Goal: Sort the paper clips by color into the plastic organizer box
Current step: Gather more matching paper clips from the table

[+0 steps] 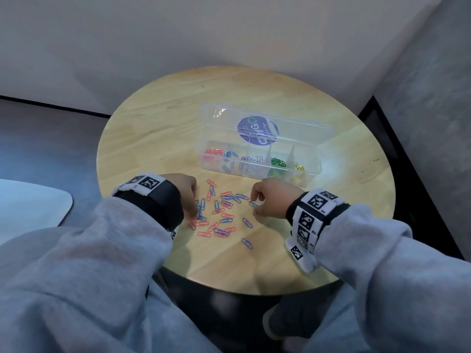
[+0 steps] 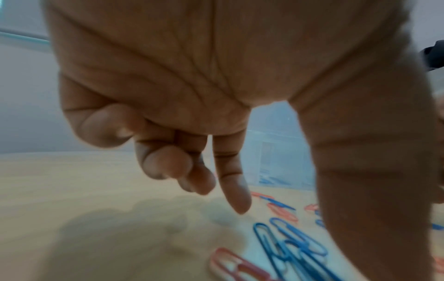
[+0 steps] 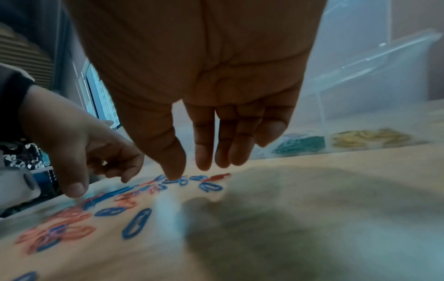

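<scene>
Red and blue clips (image 1: 219, 215): loose heap at table centre, toward 6 o'clock of the organizer box.
Organizer box (image 1: 257, 159): clear plastic, lid up; red, blue, silver, green and yellow clips in separate compartments.
Left hand (image 1: 187, 193): at 9 o'clock of the heap, forefinger and thumb pointing down, outer fingers curled, nothing gripped.
Right hand (image 1: 270, 200): at 3 o'clock, fingers relaxed; thumb tip seems to touch a blue clip, blurred.
Table (image 1: 158, 138): round, pale wood.

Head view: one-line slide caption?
Both hands reach into loose red and blue paper clips before the open organizer box.
</scene>
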`<state>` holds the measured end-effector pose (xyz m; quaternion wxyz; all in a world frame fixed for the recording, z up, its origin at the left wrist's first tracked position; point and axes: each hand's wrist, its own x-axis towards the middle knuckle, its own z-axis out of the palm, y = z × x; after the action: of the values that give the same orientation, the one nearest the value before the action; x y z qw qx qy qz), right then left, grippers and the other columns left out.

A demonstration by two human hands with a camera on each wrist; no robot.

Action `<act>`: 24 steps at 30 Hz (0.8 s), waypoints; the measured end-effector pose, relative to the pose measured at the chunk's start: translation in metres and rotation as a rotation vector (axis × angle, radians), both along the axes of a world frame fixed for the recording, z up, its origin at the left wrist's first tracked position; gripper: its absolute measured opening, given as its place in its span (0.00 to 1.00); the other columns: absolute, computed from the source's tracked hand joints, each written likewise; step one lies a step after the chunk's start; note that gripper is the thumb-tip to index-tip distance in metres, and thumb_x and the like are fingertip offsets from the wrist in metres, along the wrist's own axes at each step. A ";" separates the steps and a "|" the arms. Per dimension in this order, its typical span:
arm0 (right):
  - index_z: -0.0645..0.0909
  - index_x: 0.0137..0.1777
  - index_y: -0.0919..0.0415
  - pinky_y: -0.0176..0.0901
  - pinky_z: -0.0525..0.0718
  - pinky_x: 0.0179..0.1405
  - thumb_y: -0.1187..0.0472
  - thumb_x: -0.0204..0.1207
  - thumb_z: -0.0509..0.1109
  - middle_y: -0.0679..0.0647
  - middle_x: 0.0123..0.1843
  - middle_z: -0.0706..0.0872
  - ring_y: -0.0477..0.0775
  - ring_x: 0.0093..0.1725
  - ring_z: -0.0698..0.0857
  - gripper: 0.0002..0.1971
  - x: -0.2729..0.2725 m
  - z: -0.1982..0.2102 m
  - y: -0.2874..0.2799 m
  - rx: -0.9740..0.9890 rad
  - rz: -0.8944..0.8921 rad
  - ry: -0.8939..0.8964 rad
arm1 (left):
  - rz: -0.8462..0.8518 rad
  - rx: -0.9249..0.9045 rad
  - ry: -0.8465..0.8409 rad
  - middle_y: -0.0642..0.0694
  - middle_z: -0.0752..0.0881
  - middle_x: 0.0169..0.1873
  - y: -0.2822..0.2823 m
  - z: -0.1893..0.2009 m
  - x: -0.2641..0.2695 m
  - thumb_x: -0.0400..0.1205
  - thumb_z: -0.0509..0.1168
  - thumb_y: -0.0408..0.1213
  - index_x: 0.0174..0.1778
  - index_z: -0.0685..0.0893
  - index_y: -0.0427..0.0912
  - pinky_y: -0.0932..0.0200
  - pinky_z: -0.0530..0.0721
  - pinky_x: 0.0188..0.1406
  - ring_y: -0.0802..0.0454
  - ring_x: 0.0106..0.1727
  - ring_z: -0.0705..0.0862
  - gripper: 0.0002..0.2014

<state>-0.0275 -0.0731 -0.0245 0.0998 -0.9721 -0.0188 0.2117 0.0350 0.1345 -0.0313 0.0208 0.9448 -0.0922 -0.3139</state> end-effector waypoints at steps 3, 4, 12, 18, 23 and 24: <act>0.78 0.53 0.52 0.40 0.74 0.45 0.47 0.66 0.75 0.47 0.49 0.75 0.50 0.47 0.76 0.18 -0.002 -0.005 -0.003 -0.004 -0.050 -0.002 | -0.010 0.023 0.019 0.50 0.85 0.42 -0.005 0.002 -0.003 0.62 0.79 0.51 0.44 0.80 0.47 0.62 0.73 0.37 0.48 0.43 0.81 0.21; 0.78 0.53 0.53 0.40 0.74 0.45 0.44 0.65 0.76 0.47 0.49 0.75 0.50 0.47 0.76 0.21 -0.003 -0.005 -0.004 -0.003 -0.058 0.014 | -0.015 0.031 0.029 0.48 0.88 0.45 -0.006 0.002 -0.004 0.63 0.79 0.51 0.47 0.83 0.45 0.62 0.74 0.38 0.48 0.44 0.82 0.22; 0.75 0.57 0.55 0.45 0.80 0.51 0.37 0.58 0.79 0.48 0.50 0.75 0.51 0.47 0.77 0.33 -0.012 -0.005 0.005 0.007 0.054 0.075 | -0.013 0.048 -0.009 0.46 0.91 0.46 -0.014 -0.004 -0.007 0.63 0.79 0.49 0.47 0.88 0.42 0.60 0.77 0.39 0.46 0.49 0.88 0.21; 0.75 0.56 0.56 0.42 0.76 0.46 0.44 0.63 0.79 0.51 0.53 0.75 0.53 0.48 0.77 0.28 -0.018 -0.009 0.012 -0.022 0.155 0.069 | -0.032 0.038 -0.057 0.45 0.89 0.40 -0.018 -0.009 -0.007 0.68 0.71 0.41 0.46 0.88 0.40 0.62 0.75 0.35 0.47 0.38 0.81 0.14; 0.76 0.54 0.56 0.45 0.80 0.51 0.45 0.68 0.75 0.48 0.48 0.72 0.53 0.46 0.76 0.21 -0.016 -0.008 0.014 0.025 0.143 0.058 | -0.028 0.014 -0.080 0.45 0.86 0.40 -0.020 -0.008 -0.006 0.71 0.69 0.39 0.50 0.87 0.39 0.61 0.73 0.35 0.46 0.41 0.82 0.13; 0.76 0.54 0.55 0.46 0.81 0.52 0.42 0.66 0.75 0.48 0.48 0.72 0.53 0.46 0.76 0.23 -0.016 -0.007 0.014 0.036 0.143 0.059 | -0.029 0.006 -0.077 0.45 0.88 0.42 -0.019 -0.008 -0.005 0.70 0.70 0.40 0.49 0.87 0.39 0.62 0.73 0.35 0.46 0.42 0.83 0.14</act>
<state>-0.0440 -0.0590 -0.0319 0.1024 -0.9596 -0.0892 0.2464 0.0297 0.1153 -0.0393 0.0097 0.9547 -0.1056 -0.2779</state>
